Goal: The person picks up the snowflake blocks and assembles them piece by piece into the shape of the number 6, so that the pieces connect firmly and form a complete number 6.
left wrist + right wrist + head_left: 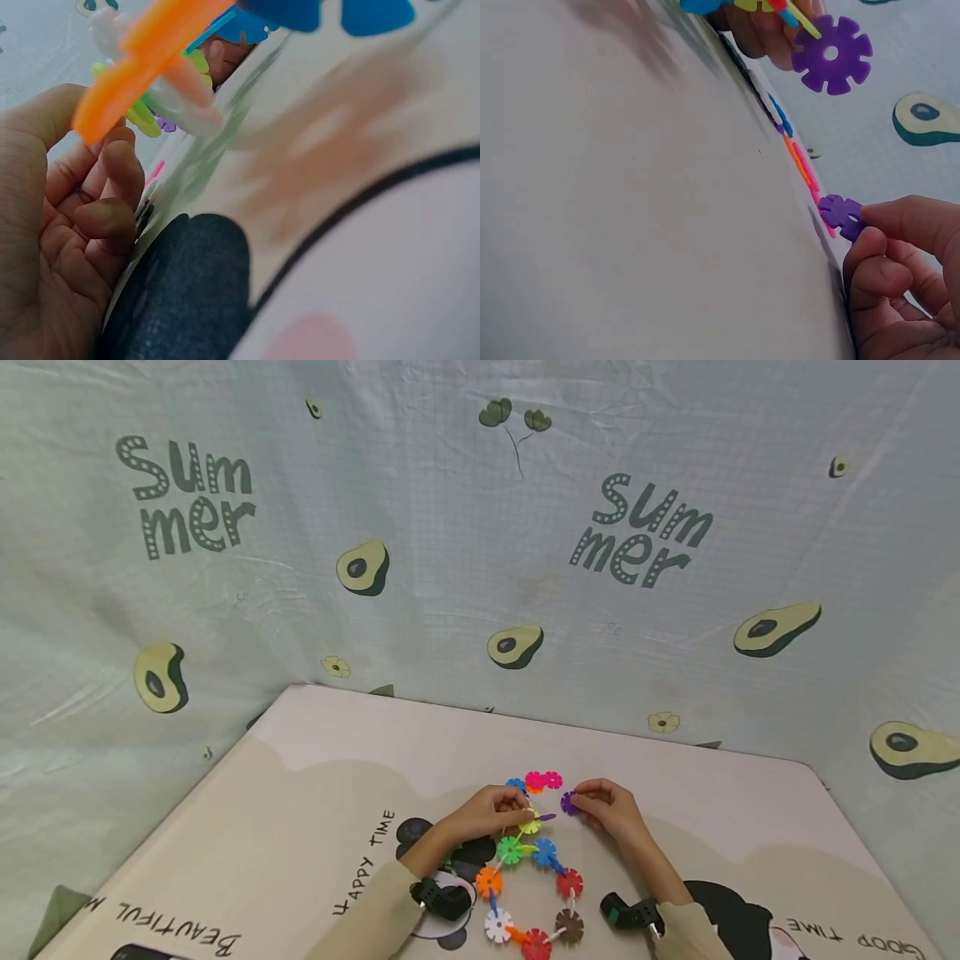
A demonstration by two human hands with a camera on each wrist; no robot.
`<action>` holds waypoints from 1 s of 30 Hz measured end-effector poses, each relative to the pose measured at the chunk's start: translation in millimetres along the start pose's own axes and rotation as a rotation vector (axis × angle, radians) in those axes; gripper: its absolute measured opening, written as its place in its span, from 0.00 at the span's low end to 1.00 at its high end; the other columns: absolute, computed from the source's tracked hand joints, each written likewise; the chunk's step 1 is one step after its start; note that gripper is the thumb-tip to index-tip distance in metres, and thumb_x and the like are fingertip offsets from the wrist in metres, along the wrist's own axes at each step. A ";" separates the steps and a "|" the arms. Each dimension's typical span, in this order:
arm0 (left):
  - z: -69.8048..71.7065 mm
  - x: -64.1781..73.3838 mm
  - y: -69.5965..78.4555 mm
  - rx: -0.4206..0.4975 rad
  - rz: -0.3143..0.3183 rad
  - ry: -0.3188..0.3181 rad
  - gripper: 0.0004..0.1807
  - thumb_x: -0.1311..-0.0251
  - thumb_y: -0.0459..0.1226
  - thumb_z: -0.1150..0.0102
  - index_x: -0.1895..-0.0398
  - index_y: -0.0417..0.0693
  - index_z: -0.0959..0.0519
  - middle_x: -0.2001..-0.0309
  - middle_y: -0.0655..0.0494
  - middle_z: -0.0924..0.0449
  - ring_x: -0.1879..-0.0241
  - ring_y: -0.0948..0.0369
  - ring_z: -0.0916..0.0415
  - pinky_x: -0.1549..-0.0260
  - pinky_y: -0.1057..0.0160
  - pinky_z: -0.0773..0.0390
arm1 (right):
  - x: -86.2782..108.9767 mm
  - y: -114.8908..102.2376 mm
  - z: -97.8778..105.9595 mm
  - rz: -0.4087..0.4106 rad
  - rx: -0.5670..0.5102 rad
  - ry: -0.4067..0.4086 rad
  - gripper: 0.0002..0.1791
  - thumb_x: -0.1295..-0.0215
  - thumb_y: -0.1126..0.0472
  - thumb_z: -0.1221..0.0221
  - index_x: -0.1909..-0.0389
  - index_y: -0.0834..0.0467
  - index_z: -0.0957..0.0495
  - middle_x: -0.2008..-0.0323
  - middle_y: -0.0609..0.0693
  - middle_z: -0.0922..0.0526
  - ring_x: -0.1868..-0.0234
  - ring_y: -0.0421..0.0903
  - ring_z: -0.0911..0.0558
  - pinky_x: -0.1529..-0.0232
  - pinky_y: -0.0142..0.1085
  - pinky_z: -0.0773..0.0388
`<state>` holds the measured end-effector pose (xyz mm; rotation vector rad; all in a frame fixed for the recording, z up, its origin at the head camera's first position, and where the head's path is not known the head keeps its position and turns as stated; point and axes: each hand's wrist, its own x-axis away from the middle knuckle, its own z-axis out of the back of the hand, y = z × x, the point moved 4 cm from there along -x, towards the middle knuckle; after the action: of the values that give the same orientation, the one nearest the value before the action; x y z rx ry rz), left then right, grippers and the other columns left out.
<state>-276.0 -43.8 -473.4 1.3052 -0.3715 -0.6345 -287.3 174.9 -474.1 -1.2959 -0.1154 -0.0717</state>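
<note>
My right hand (613, 810) pinches a purple notched disc (840, 215) between thumb and index finger, apart from the other pieces. To its left, my left hand (491, 812) grips a yellow notched disc (530, 824) at the far end of a linked chain. Another purple disc (845, 71) sticks out edge-on from that yellow one. Below it, a ring of linked discs includes green (510, 850), blue (544, 852), orange (488, 882), red (569, 883), white (497, 926) and brown (570, 927) ones. In the left wrist view, an orange disc (142, 71) looms edge-on above the fingers.
Loose pink discs (536, 780), an orange one and a blue disc (516, 784) lie on the table just beyond the hands. The table's cloth (315, 827) carries printed pandas and lettering. A curtain (435, 543) printed with avocados hangs behind the far edge.
</note>
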 end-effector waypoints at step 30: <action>1.7 -1.4 -0.4 0.018 -0.032 0.029 0.09 0.33 0.32 0.46 0.63 0.31 0.24 0.67 0.49 0.21 0.70 0.67 0.25 0.65 0.69 0.23 | 19.4 0.7 -7.3 0.059 -0.353 -0.275 0.06 0.31 0.66 0.44 0.56 0.57 0.20 0.66 0.47 0.20 0.74 0.38 0.26 0.75 0.23 0.29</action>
<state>-278.1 -44.3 -473.2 1.3381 -0.3333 -0.6400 -267.7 168.3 -474.3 -1.6567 -0.3102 0.1436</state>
